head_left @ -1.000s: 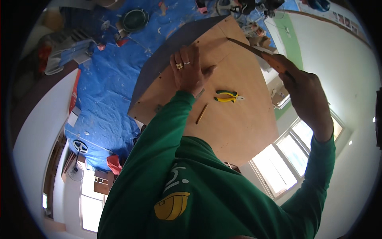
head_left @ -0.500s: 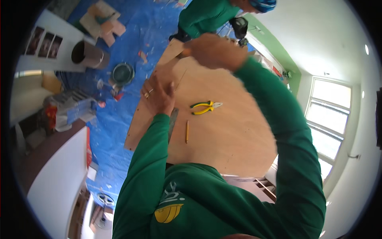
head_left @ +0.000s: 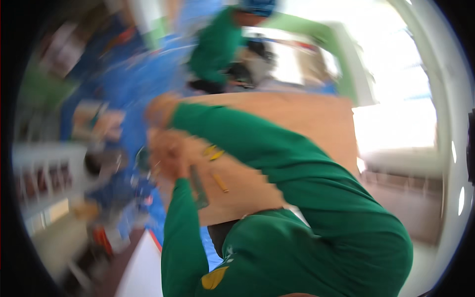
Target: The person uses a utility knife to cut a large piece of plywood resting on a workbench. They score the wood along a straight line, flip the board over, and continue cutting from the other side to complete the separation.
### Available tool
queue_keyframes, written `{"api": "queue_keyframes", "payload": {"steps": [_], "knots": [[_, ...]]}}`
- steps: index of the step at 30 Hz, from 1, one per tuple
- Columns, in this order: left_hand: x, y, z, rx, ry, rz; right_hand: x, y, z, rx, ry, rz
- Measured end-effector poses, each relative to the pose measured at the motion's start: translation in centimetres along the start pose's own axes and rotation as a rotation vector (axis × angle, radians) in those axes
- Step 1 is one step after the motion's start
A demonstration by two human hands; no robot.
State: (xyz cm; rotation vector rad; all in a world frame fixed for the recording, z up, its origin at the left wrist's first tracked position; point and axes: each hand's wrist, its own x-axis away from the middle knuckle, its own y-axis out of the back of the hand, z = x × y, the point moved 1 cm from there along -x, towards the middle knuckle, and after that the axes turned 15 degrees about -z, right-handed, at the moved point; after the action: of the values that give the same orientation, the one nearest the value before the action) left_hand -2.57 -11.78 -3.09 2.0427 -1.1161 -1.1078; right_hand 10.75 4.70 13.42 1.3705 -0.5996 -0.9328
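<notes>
A large wooden board [head_left: 242, 198] lies in front of me. At its left edge is my left hand [head_left: 169, 154], smeared by motion, so its fingers do not show clearly. Just beyond it is my right hand [head_left: 161, 111], also blurred, near the board's far left corner; whether it holds anything cannot be made out. My right forearm crosses over the board. Yellow-and-green pliers [head_left: 213, 152] rest beside that sleeve, partly covered by it. Closer to me lies a yellow pencil [head_left: 220, 183], and a grey flat metal strip [head_left: 199, 188] runs from beside my left wrist.
Beyond the board a person in a green top [head_left: 215, 49] bends over other items. Blue sheeting [head_left: 123, 69] covers the floor at left, with wood offcuts [head_left: 96, 121] and a dark bucket [head_left: 142, 159] on it. A bright window [head_left: 401, 89] stands at right.
The whole view has swung and blurred. My right hand has come from the far middle of the board leftward, near my left hand. My right forearm now stretches across the board, partly over the pliers.
</notes>
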Motion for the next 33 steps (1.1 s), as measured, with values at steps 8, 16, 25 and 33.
{"api": "queue_keyframes", "payload": {"steps": [8,16,25,33], "knots": [[-0.9,4.0,-4.1,-0.238,-0.03,0.121,-2.4,-2.0,1.5,0.038,-0.432,-0.109],[-4.8,3.3,-2.7,-0.213,-0.023,0.211,2.1,3.6,-0.7,0.052,-0.418,0.054],[-8.7,2.2,-1.6,-0.093,0.255,0.506,4.9,8.3,-1.6,0.067,-0.334,0.368],[-9.4,2.6,-0.1,-0.081,0.276,0.413,1.8,15.2,-1.8,0.19,-0.046,0.527]]}}
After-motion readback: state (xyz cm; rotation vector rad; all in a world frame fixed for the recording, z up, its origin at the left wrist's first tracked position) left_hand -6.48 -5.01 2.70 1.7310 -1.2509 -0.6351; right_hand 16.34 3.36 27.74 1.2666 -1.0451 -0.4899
